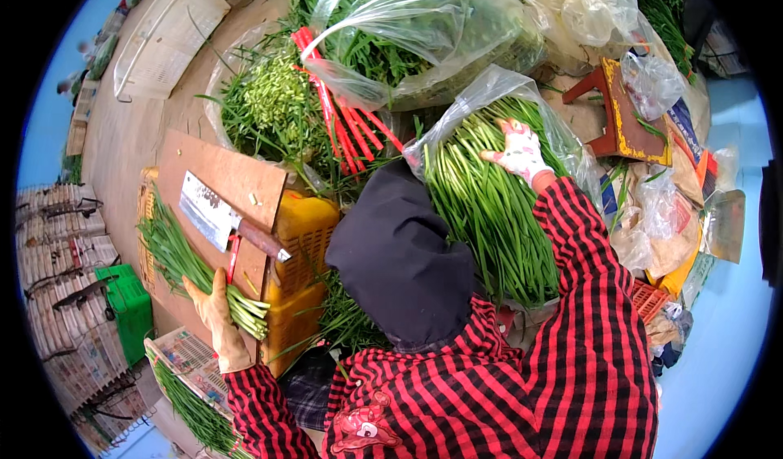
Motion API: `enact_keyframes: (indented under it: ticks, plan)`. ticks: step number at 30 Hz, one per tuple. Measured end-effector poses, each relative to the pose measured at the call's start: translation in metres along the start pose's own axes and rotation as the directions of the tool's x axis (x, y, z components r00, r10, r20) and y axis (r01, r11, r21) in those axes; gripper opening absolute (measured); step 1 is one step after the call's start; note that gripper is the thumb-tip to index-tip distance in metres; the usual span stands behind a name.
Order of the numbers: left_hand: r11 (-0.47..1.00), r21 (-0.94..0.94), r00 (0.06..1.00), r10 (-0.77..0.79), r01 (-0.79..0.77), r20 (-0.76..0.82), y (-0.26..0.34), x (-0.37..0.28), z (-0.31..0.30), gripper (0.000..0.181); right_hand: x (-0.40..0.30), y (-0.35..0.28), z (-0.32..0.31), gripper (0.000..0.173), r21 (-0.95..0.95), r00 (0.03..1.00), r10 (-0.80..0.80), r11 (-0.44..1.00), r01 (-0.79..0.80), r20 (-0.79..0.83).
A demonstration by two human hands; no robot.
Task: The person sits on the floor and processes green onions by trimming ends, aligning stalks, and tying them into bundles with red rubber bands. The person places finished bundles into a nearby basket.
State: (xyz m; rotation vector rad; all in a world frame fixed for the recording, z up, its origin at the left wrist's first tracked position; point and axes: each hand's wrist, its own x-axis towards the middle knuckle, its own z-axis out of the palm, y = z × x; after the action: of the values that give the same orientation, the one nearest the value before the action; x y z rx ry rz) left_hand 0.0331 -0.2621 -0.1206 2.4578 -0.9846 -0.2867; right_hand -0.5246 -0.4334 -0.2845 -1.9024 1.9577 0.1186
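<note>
My left hand (217,318), in a beige glove, lies over a bundle of green garlic chives (177,245) near its pale cut ends; whether it grips is unclear. The bundle rests on a brown board (177,281), beside a cleaver (211,211) with a wooden handle. My right hand (520,150), in a white patterned glove with bare fingertips showing, is spread on a large heap of garlic chives (489,214) in a clear plastic bag (483,86). Red ties (342,123) hang between the bags. A dark head covering hides part of the middle.
A yellow plastic crate (306,226) supports the board. Trimmings (269,98) and a large bag of greens (391,49) lie beyond. A small red-brown stool (618,110) is at right, a white basket (171,37) at upper left, a green crate (128,312) at left.
</note>
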Motion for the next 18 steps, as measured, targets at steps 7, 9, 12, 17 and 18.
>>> enact_keyframes:
  ticks: [7,9,12,17,18]
  plan:
    - [0.998,-0.049,1.000,-0.030,0.030,0.002,-0.005,0.002,0.001,0.097,0.002,-0.018,-0.001,0.109,0.061,0.996,0.034,0.997,-0.039,0.081]
    - [0.998,-0.038,0.999,-0.043,0.043,0.000,-0.009,0.006,0.002,0.097,0.005,-0.029,0.005,0.097,0.055,0.989,0.045,0.997,-0.053,0.141]
    - [1.000,-0.025,0.999,-0.016,0.015,-0.034,-0.004,0.000,0.003,0.097,0.003,-0.039,0.005,0.069,-0.029,0.982,0.078,0.997,-0.074,0.170]
    - [0.992,-0.123,1.000,-0.012,0.009,-0.025,-0.011,0.002,0.004,0.096,0.014,-0.032,0.000,0.077,-0.167,0.993,-0.031,0.985,0.049,0.110]
    - [0.993,-0.121,0.999,0.008,-0.014,-0.046,-0.014,0.004,0.005,0.095,0.019,-0.031,0.003,0.079,-0.097,0.988,-0.005,0.995,0.020,0.153]
